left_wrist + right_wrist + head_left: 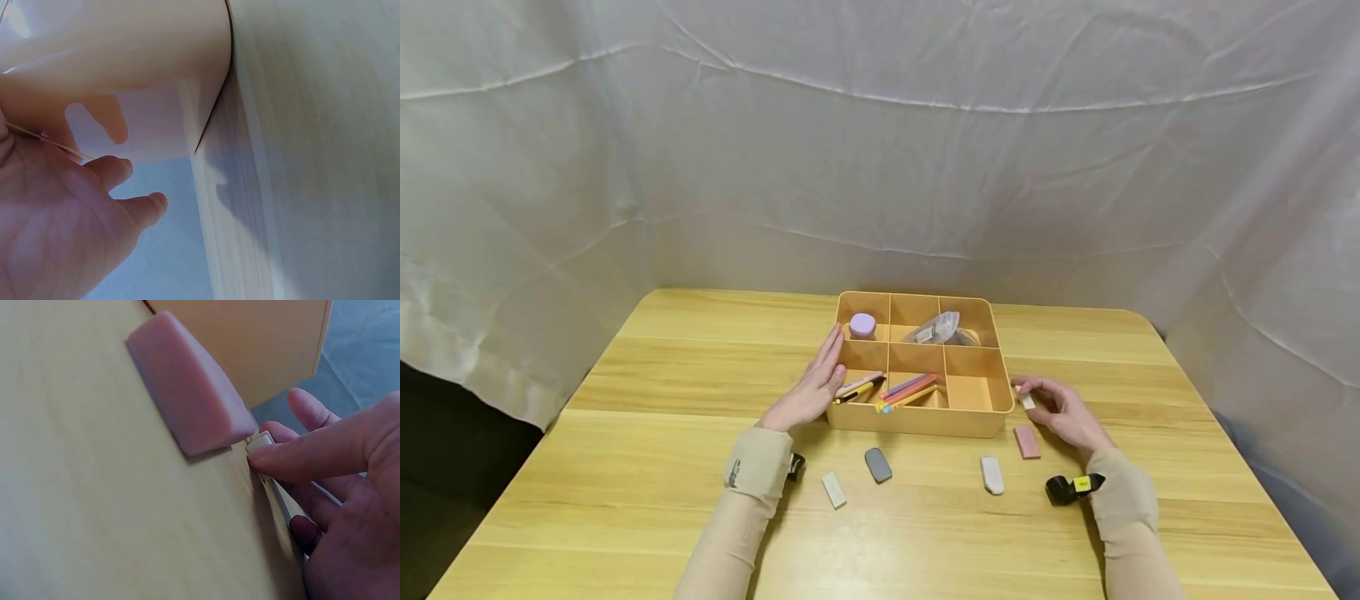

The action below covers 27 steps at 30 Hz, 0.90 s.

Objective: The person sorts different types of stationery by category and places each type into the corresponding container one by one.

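Observation:
Against the left side of the orange divided box (917, 422), my left hand (811, 392) rests with its fingers straight. The left wrist view shows this hand (69, 212) beside the glossy box wall (150, 44). To the box's right, my right hand (1066, 414) pinches a small white eraser (1027, 402) between thumb and fingers, low over the table. In the right wrist view, the white eraser (260, 442) shows at the thumb tip, partly covered by the fingers. A pink eraser (187, 387) lies close by on the table.
Pencils (910, 392) and pens lie in the box's front left and middle compartments. Its back row holds a purple-lidded container (862, 325) and a clear plastic bag (936, 328). In front lie a grey eraser (877, 465), a narrow white eraser (833, 491) and a wider white eraser (992, 475).

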### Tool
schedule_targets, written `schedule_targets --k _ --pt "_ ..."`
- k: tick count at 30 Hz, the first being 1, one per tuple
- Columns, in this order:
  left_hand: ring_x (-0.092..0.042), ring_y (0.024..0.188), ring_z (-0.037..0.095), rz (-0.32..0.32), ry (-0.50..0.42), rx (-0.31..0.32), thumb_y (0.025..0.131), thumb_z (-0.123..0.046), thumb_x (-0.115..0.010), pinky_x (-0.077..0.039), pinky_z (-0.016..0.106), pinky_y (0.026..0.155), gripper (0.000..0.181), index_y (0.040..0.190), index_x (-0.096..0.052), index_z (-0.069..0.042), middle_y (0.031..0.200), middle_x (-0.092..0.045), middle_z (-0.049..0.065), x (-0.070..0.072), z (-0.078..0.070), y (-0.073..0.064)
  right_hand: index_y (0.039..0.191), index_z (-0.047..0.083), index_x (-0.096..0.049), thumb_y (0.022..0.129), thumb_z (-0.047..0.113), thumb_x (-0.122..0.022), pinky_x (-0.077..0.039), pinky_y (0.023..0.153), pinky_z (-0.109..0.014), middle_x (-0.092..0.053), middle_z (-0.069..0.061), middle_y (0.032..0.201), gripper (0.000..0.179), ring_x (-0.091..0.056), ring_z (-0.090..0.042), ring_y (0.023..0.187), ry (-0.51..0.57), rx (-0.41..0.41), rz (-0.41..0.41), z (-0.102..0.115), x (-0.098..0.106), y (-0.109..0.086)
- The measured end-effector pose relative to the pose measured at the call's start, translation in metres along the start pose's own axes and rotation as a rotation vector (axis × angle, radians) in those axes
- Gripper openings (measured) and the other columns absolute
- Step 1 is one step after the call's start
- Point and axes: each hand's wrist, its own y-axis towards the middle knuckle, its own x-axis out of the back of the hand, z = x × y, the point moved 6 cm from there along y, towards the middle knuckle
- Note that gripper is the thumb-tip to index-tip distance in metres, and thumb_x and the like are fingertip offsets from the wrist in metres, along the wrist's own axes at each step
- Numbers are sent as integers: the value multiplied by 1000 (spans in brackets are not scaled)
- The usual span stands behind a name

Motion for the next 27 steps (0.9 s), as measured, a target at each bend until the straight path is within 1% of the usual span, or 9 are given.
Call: schedule_targets --k 2,7,12,14,16,18,20,23,27 --pt "5 157 41 -1 -1 -1 110 -18 -29 -3 70 123 62 158 3 4 169 12 18 0 -1 0 107 -8 -59 89 -9 -63 -40 99 -6 -60 -27 136 19 -53 10 119 1 19 -18 0 1 -1" --pt "5 157 41 -1 -2 -2 110 -18 -29 -3 69 123 62 158 3 4 169 12 18 0 -1 0 109 -7 -60 88 -8 -66 -41 98 -7 -66 -6 131 22 -56 8 115 37 24 -54 -1 2 -3" --pt "4 157 42 -11 1 -11 110 -15 -30 -4 68 123 61 158 2 6 169 10 21 0 0 1 111 0 -63 88 -4 -70 -42 99 -8 -67 2 129 24 -58 3 115 53 10 -95 -4 4 -5" --pt "4 157 42 -13 -3 -8 110 -14 -30 -4 68 123 61 158 2 7 169 10 21 0 0 2 114 -2 -62 88 -2 -71 -43 97 -9 -68 4 127 28 -59 2 113 52 1 -111 -4 4 -5" --pt "4 157 41 -10 -8 0 110 -13 -30 -4 68 123 61 158 2 6 169 11 20 0 -1 2 119 -6 -60 89 -1 -71 -44 95 -10 -67 9 125 33 -58 4 112 63 -12 -129 -4 5 -6" --pt "4 157 41 -9 -12 6 110 -12 -30 -4 68 123 61 158 2 6 169 11 19 0 -1 2 123 -10 -57 88 -1 -72 -45 91 -12 -68 11 124 39 -58 5 108 109 -26 -149 -5 6 -7" --pt "4 157 40 -7 -13 7 110 -12 -30 -4 68 124 61 158 2 5 169 11 19 0 -1 2 126 -12 -55 88 -3 -72 -46 89 -13 -68 12 122 43 -59 2 106 190 -40 -176 -6 8 -8" --pt "4 157 40 -6 -10 5 110 -12 -30 -4 68 124 61 158 2 6 169 11 19 0 0 2 127 -12 -53 87 -7 -71 -49 87 -12 -69 9 121 44 -61 -1 104 320 -44 -218 -8 10 -10" --pt "4 157 41 -5 -4 8 110 -13 -30 -4 68 123 61 158 3 5 169 11 19 -1 0 2 127 -12 -53 87 -11 -69 -51 89 -11 -70 6 119 43 -63 -3 104 423 -26 -256 -10 12 -11"
